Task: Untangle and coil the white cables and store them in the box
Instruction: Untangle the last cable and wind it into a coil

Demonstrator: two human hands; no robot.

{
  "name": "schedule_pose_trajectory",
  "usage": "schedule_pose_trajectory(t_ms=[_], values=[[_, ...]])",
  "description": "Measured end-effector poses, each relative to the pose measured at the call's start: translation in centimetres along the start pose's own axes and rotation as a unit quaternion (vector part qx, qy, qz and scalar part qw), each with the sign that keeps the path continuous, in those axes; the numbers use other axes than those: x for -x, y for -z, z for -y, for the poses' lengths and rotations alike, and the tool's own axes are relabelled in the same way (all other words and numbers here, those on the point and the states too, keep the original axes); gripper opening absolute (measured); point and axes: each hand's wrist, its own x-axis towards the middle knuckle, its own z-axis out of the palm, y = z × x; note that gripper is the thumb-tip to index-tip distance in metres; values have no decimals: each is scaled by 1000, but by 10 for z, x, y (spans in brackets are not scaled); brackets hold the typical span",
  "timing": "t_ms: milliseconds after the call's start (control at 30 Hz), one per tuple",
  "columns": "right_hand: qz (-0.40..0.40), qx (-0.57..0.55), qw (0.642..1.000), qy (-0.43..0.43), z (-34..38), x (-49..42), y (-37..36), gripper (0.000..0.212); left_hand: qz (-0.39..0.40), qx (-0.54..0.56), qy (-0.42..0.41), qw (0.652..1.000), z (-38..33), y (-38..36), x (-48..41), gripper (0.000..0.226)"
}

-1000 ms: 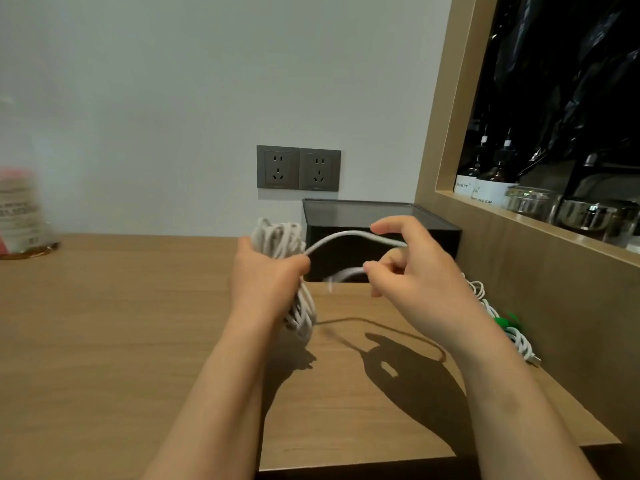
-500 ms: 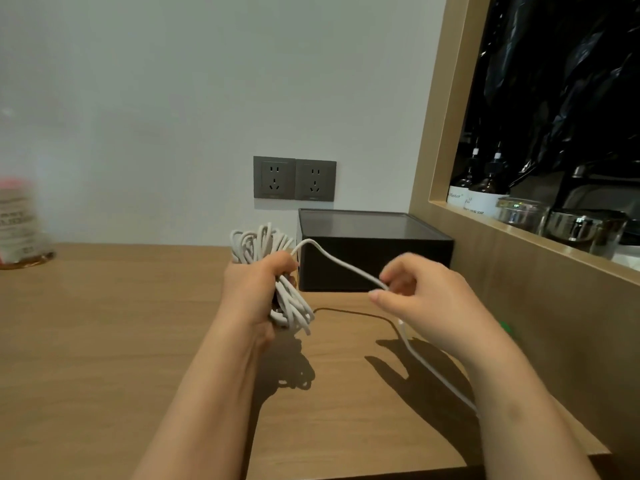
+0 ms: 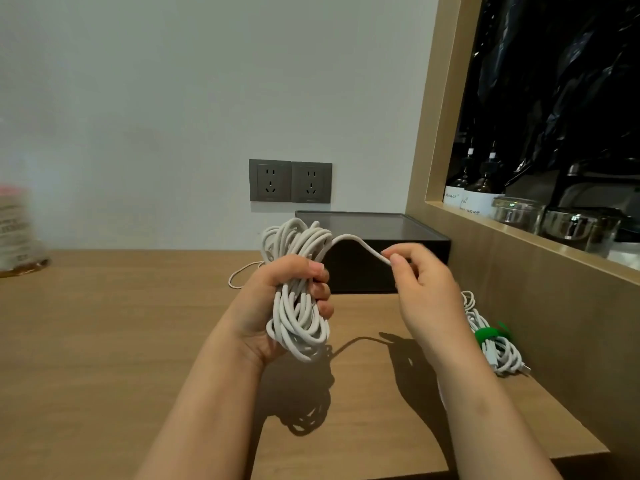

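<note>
My left hand (image 3: 277, 299) grips a thick coil of white cable (image 3: 299, 289) upright above the wooden table (image 3: 121, 341). One strand arcs from the top of the coil to my right hand (image 3: 426, 296), which pinches it between thumb and fingers. The rest of that strand is hidden behind my right hand and forearm. A black box (image 3: 374, 244) stands just behind both hands, against the wall. A second white cable bundle (image 3: 495, 344), tied with a green strap, lies on the table at the right by the wooden panel.
A thin loop of cable (image 3: 239, 277) lies on the table behind my left hand. Two grey wall sockets (image 3: 290, 181) sit above the box. A blurred container (image 3: 17, 233) stands far left. A shelf recess at right holds dark bottles (image 3: 474, 188) and glass jars (image 3: 554, 220).
My right hand has risen and moved closer to the coil, drawing the loose strand up. The left hand has turned the coil more upright. The tied bundle at right is in view again.
</note>
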Motion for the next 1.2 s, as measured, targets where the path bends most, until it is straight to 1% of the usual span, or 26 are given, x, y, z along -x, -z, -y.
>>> schedule_pose_trajectory(t_ms=[67, 133, 233, 300, 333, 400, 467, 500, 567, 667, 733, 800, 833, 900, 933, 1000, 1067, 1133, 1200], values=[[-36, -31, 999, 8, 6, 1, 4, 10, -36, -9, -15, 999, 1, 0, -2, 10], [-35, -43, 998, 14, 13, 3, 4, 10, -64, -11, -36, 997, 1, -2, -4, 13], [12, -97, 995, -2, 21, 6, 0, 12, -105, -19, -70, 992, 2, -5, -5, 11], [53, -145, 988, -19, 27, 8, 2, 12, -148, -50, -94, 983, 2, -2, -5, 9], [71, -163, 984, -23, 29, 9, 4, 12, -165, -57, -99, 980, 2, 0, -5, 12], [106, -175, 979, -21, 32, 10, 9, 12, -158, -36, -90, 983, 1, 3, -4, 30], [147, -150, 978, -13, 34, 11, 10, 16, -117, -5, -69, 991, -1, 4, -2, 47], [164, -139, 977, -10, 34, 12, 9, 18, -96, 0, -59, 994, -1, 3, -1, 49], [187, -143, 972, -7, 36, 15, 6, 19, -73, -12, -45, 996, 1, -1, -1, 45], [190, -161, 969, -13, 39, 16, 3, 18, -78, -22, -35, 996, 5, -8, -1, 20], [162, -168, 972, -18, 39, 15, 2, 17, -105, -15, -50, 993, 6, -10, -3, 17], [138, -153, 978, -18, 37, 14, 2, 16, -140, -16, -79, 987, 7, -10, -5, 18], [134, -144, 980, -22, 36, 14, 1, 13, -158, -27, -93, 983, 8, -9, -7, 15], [147, -131, 980, -37, 36, 14, 1, 7, -202, -56, -125, 970, 8, -5, -9, 3], [157, -125, 979, -43, 36, 14, 3, 6, -225, -70, -140, 962, 8, -2, -10, 7], [166, -112, 979, -45, 34, 12, 6, 5, -264, -72, -166, 948, 5, 5, -11, 4], [174, -100, 979, -39, 32, 11, 11, 7, -278, -55, -183, 941, 3, 8, -11, 24], [194, -92, 976, -32, 32, 11, 16, 9, -279, -36, -202, 938, 3, 8, -12, 38], [219, -74, 972, -29, 34, 11, 21, 11, -287, -21, -225, 931, 5, 7, -15, 60]])
